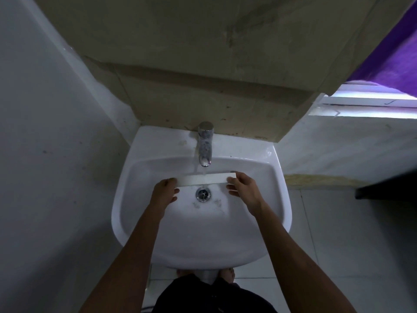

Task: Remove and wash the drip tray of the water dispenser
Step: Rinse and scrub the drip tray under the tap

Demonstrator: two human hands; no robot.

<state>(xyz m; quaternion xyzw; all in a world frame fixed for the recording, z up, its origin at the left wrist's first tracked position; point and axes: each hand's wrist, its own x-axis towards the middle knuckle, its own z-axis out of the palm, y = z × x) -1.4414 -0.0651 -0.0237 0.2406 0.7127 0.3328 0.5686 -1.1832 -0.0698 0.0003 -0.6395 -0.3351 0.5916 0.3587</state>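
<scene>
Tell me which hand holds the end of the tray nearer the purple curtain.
The right hand. It grips the end of the white drip tray on the side of the purple curtain; the left hand holds the opposite end.

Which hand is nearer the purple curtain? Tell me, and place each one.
Right. The right hand grips the drip tray end on the side of the purple curtain, which hangs up at the far right. The left hand grips the opposite end, farther off.

Drip tray (205,179) ends behind fingers (232,182)
</scene>
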